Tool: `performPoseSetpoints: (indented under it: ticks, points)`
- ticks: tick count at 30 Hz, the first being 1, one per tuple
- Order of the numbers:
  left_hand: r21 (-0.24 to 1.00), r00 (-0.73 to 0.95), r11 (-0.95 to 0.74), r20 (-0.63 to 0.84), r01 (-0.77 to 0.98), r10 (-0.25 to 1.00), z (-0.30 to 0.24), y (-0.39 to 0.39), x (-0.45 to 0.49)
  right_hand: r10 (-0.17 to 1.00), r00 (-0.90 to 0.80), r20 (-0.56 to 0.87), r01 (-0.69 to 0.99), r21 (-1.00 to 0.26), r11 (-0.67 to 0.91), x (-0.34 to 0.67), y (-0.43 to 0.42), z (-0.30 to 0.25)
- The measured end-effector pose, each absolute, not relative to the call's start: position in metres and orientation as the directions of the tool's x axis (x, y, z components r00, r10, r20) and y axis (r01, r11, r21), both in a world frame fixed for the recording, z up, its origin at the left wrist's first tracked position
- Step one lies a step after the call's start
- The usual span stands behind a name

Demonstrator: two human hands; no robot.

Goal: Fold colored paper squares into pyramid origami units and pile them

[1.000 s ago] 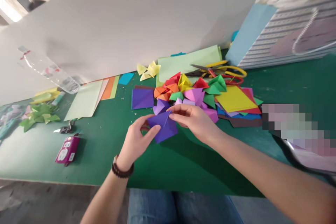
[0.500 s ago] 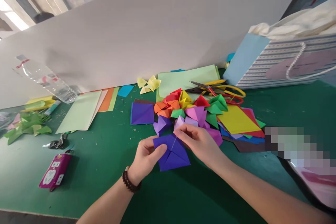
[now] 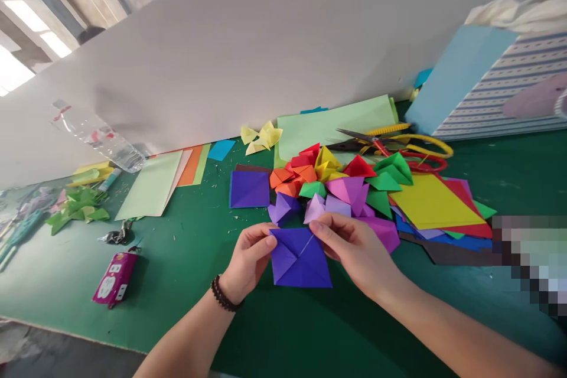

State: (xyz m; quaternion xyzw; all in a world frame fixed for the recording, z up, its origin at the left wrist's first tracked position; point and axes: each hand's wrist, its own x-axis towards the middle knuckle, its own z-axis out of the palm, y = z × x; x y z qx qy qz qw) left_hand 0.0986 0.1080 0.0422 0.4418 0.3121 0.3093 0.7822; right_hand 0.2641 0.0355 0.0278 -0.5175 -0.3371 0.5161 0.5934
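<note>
Item 1: purple folded paper square (image 3: 300,260), creased into triangles, low in the centre of the frame. I see it just above the green counter (image 3: 186,248), held between both hands.

Item 2: left hand (image 3: 248,260), just left of the square. Its fingers (image 3: 264,242) are pinched on the square's upper left corner. A dark beaded bracelet (image 3: 224,295) sits on that wrist.

Item 3: right hand (image 3: 354,248), just right of the square. Its fingers (image 3: 321,227) are closed on the square's top edge, near the centre crease.

Item 4: pile of folded paper pieces (image 3: 336,180), directly above the hands: orange, red, yellow, green, pink and lilac, heaped and touching.

Item 5: flat purple sheet (image 3: 249,189), lying left of the pile.

Item 6: yellow sheet (image 3: 427,201), right of the pile, on top of red, blue and dark sheets.

Item 7: scissors (image 3: 390,144), with red and yellow handles, above the pile on a pale green sheet (image 3: 332,124).

Item 8: small yellow folded pieces (image 3: 261,137), just left of that sheet.

Item 9: striped gift bag (image 3: 509,82), upper right of the frame.

Item 10: stack of pale sheets (image 3: 153,186), left of centre, with orange and green edges showing beneath it.

Item 11: clear plastic bottle (image 3: 100,136), lying on its side, upper left.

Item 12: green folded pieces (image 3: 77,207), far left.

Item 13: magenta pack (image 3: 116,277), lower left. I cannot read its print.

Item 14: white board (image 3: 266,41), standing along the back of the counter.
</note>
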Motion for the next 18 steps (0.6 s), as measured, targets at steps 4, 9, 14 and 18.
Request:
performPoseSetpoints:
  ticks: [4,9,14,18]
  points:
    - [0.884,0.589,0.398,-0.19,-0.246,0.786,0.0428,0.1114,0.0999,0.961,0.241,-0.133,-0.261,-0.963,-0.068,0.2639,0.0359,0.0298]
    - [0.881,0.614,0.419,-0.209,-0.22,0.761,0.0425,0.1117,0.0998,0.964,0.18,-0.194,-0.329,-0.936,-0.127,0.2574,0.0339,0.0283]
    - [0.896,0.57,0.387,-0.205,-0.218,0.795,0.042,0.1143,0.0993,0.948,0.269,-0.171,-0.292,-0.952,-0.088,0.2599,0.0354,0.0233]
    - [0.901,0.567,0.377,-0.2,-0.213,0.799,0.0423,0.1169,0.0976,0.947,0.299,-0.121,-0.224,-0.973,-0.053,0.2604,0.0354,0.0295]
